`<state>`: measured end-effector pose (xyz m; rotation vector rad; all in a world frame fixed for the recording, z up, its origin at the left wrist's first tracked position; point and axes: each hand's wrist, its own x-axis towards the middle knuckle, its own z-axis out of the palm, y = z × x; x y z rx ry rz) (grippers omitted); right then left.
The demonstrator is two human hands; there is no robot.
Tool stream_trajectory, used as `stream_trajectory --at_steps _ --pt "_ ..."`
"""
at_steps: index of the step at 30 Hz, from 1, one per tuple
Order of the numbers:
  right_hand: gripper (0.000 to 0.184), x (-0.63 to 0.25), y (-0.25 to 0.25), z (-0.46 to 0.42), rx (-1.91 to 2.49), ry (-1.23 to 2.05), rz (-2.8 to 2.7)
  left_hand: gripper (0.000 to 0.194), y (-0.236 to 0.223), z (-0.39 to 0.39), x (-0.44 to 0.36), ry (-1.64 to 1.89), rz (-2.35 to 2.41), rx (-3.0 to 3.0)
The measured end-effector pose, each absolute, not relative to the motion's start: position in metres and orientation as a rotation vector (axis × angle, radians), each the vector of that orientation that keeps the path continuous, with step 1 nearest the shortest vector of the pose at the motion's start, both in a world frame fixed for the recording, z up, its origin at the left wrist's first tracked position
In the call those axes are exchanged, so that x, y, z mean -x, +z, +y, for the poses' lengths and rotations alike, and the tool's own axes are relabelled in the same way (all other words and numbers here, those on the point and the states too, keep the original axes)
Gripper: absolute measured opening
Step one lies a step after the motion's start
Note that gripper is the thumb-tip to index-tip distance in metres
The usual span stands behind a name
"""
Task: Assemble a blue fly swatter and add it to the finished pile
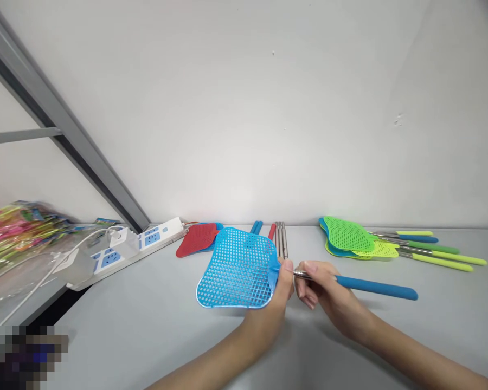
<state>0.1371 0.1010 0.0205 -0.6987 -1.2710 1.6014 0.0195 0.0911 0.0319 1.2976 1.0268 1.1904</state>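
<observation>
A blue fly swatter (238, 271) is held up over the table, its mesh head to the left and its blue handle (376, 287) to the right. My left hand (282, 284) closes on the neck just below the head. With thumb and fingers my right hand (323, 281) pinches the thin metal rod near the handle. Behind the swatter stand several bare metal rods (282, 238), with a red handle (272, 232) and blue handles (256, 227) beside them. A red swatter head (197, 239) lies on a blue one to the left.
Several swatters with green, yellow and blue heads (347, 235) lie piled at the right, handles pointing right. A white power strip (146, 244) with plugs and cables sits at the left. Plastic-wrapped colourful items (20, 227) are at the far left. A white wall (284, 130) rises behind the table.
</observation>
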Motion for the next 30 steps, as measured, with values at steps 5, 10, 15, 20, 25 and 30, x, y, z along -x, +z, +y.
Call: stream_trajectory --at_steps 5,10,15,20,25,30 --pt "0.034 -0.135 0.02 0.096 0.69 1.642 -1.313 0.04 0.024 0.085 -0.022 1.099 0.95 -1.306" --pt "0.038 -0.135 0.021 0.098 0.678 1.7 -1.244 0.039 0.028 0.085 -0.025 1.118 0.96 -1.253" --pt "0.039 -0.135 0.021 0.103 0.706 1.754 -1.162 0.045 0.034 0.085 -0.029 1.101 1.014 -1.212" --pt "0.04 -0.133 0.028 0.103 0.699 1.789 -1.124 0.045 0.032 0.087 -0.028 1.082 1.061 -1.213" --pt "0.037 -0.132 0.03 0.102 0.719 1.836 -1.082 0.045 0.033 0.091 -0.028 1.061 1.041 -1.173" --pt "0.036 -0.132 0.029 0.103 0.673 1.847 -1.055 0.044 0.032 0.092 -0.028 1.093 1.058 -1.206"
